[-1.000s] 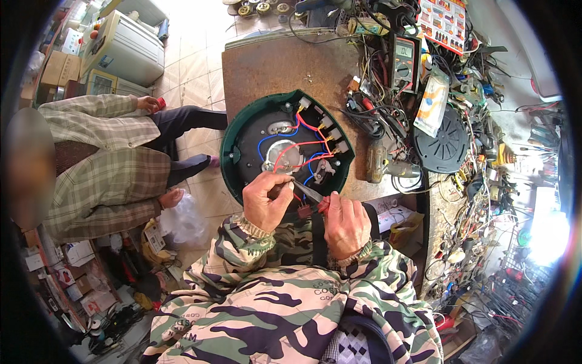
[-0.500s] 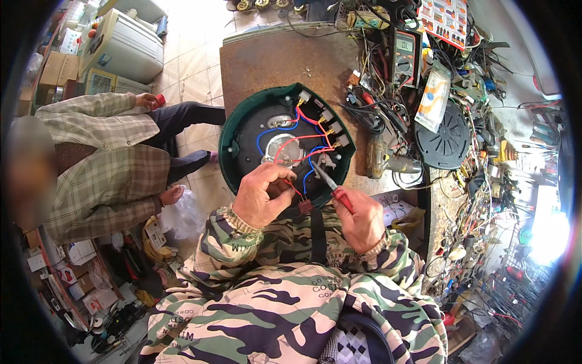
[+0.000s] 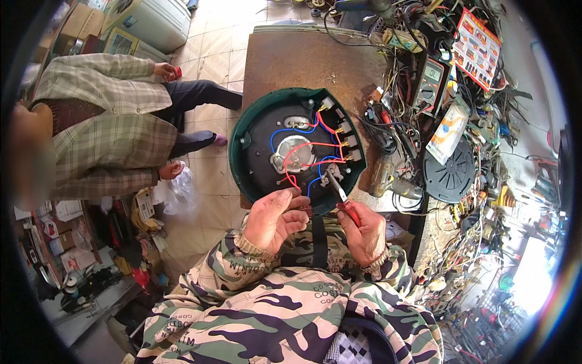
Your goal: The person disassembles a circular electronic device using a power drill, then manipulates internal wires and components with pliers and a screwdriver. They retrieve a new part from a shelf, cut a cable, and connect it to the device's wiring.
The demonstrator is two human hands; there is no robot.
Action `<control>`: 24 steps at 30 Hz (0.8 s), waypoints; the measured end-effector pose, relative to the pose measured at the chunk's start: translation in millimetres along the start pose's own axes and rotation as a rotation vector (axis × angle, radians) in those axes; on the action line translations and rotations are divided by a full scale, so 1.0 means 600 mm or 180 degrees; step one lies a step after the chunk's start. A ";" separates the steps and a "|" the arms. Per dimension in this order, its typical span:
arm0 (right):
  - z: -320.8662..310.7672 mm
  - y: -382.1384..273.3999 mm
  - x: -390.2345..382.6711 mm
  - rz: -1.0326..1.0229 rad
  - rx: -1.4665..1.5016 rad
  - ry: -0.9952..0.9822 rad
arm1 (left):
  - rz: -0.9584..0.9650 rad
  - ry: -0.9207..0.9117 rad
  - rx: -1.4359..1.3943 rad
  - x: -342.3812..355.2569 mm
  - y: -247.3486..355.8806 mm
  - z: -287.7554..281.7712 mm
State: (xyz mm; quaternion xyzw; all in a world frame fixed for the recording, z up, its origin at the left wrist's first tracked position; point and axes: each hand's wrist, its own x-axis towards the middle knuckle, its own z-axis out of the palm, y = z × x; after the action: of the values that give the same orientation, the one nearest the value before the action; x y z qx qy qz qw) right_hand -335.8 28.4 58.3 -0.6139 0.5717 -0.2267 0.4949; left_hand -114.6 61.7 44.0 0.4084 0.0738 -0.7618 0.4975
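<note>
A round dark-green housing lies open before me, with a black inside, a round silvery metal part in the middle, and red and blue wires. My left hand is at its near edge, thumb and forefinger pinched on a red wire, other fingers loosely curled. My right hand grips red-handled pliers, their narrow metal jaws pointing into the housing beside a small metal fitting. A blue wire runs down between my hands. White terminals line the housing's right wall.
The housing rests on a brown worktable. To its right are a drill, a black round cover, a multimeter and tangled cables. At the left stands a person in a checked jacket, holding a small red thing.
My left hand has turned and its fingers have loosened around the wires; the small reddish-brown block below it is now mostly hidden. The pliers have drawn back slightly. The whole view has shifted.
</note>
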 end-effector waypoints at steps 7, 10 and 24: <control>-0.038 -0.007 0.021 -0.0272 -0.0296 -0.0346 | 0.0068 0.0133 -0.0284 0.031 -0.023 0.007; -0.045 0.003 0.029 -0.0425 -0.0270 -0.0525 | 0.0237 0.0236 -0.0402 0.037 -0.034 0.008; -0.061 -0.002 0.060 -0.1179 -0.0975 -0.0898 | 0.0200 0.0870 0.2605 0.020 0.065 0.014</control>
State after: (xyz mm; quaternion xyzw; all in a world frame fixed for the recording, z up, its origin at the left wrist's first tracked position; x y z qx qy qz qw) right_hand -357.5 -17.7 63.9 -0.8011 0.4027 -0.1365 0.4212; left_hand -89.3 29.8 52.9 0.6712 -0.1817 -0.6516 0.3031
